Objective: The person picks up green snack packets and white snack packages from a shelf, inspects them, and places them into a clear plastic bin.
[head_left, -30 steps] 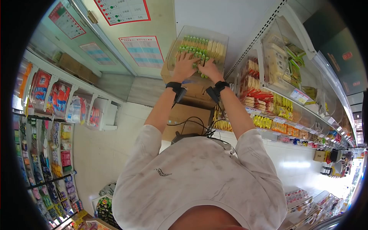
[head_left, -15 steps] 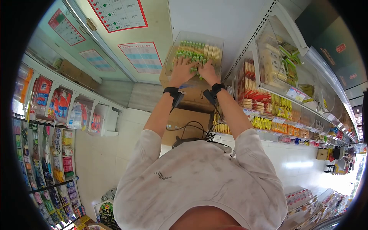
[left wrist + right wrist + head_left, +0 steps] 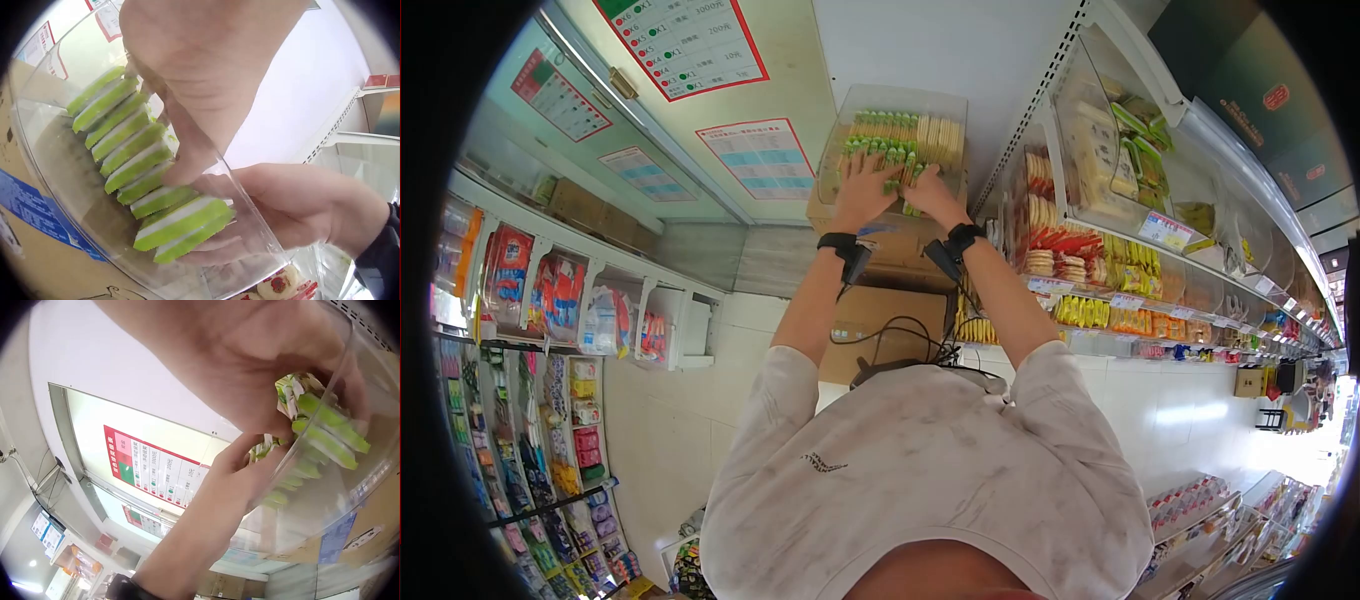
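Observation:
A clear plastic bin (image 3: 952, 100) holds rows of small green-and-white packets (image 3: 128, 134), upright and side by side. My left hand (image 3: 866, 192) reaches into the bin with fingers spread forward across the front row; its thumb presses against the packets in the left wrist view. At the row's right end my right hand (image 3: 935, 196) grips packets, fingers curled round them and partly seen through the bin's wall (image 3: 259, 219). The two hands are close together. Some of the right fingertips are hidden behind the green packets (image 3: 331, 440).
The bin sits on a cardboard box (image 3: 905, 255), with another box (image 3: 890, 315) lower down. Shelves of wrapped snacks (image 3: 1090, 250) rise close on the right. A white wall and a door with posters (image 3: 758, 160) stand behind. Black cables (image 3: 900, 335) hang before the person.
The head view has shifted, so the bin and hands appear lower and farther left. Both hands stay at the front row with only slight finger movement.

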`<state>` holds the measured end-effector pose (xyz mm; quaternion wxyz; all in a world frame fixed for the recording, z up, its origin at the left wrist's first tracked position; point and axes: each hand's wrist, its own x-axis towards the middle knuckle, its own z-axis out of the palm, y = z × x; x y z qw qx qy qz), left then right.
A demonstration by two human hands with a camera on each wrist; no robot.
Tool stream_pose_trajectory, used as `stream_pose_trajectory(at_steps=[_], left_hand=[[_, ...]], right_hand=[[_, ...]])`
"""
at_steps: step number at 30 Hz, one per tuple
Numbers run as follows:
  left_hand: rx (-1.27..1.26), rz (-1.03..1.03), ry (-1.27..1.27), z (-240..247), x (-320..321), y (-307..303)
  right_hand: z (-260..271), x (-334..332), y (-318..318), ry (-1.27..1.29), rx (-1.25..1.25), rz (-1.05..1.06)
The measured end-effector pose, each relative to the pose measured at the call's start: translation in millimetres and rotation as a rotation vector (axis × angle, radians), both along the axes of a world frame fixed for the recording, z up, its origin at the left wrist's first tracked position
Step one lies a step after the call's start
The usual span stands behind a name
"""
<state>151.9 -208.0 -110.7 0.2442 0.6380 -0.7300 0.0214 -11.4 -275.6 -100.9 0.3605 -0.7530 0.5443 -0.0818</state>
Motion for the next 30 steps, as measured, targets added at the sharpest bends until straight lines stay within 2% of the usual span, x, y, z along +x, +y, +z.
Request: stream_pose_trajectory(at_steps=[2,6,12,15,18,21,24,27,29,30], left_hand=[[-0.013,-0.013,0.040,-0.6,1.0,-1.4],[0.025,-0.048,-0.040,0.8,4.7,-0.4],[0.001,-0.037,-0.040,-5.0,2.9,2.3],[0.028,-0.011,-0.067,-1.1,1.7,0.1],[0.020,-0.022,-0.031,-4.8,3.7,-2.8],[0.003,0.006,-0.027,-6.7,5.5,-2.6],[-0.057,0.022,0.011,-5.4,5.8,-3.2],[-0.064,0.002,0.164,-14.0,12.4,-9.6],[-0.046,-0.043,0.292,-16.9,27.5,-21.8],[-0.150,-0.047,0.383,-6.1,32.6,-15.9]], right_hand=[[-5.0,1.0,0.1,-0.049,0.001,-0.069],[8.7,5.8,6.1,-0.107,0.018,-0.226],[-12.0,5.8,7.0,-0.071,-0.172,-0.174],[20.5,0.7,24.3,-0.054,-0.126,-0.129],[33.2,-3.1,36.8,-0.020,-0.341,-0.091],[57.0,-3.6,51.0,-0.073,-0.527,-0.164],[74.5,-7.9,52.5,-0.202,-0.341,-0.199],[78.7,-2.0,54.5,-0.175,-0.254,-0.164],[65.4,7.3,50.0,-0.177,-0.276,-0.110],[61.1,13.8,47.7,-0.180,-0.287,-0.080]])
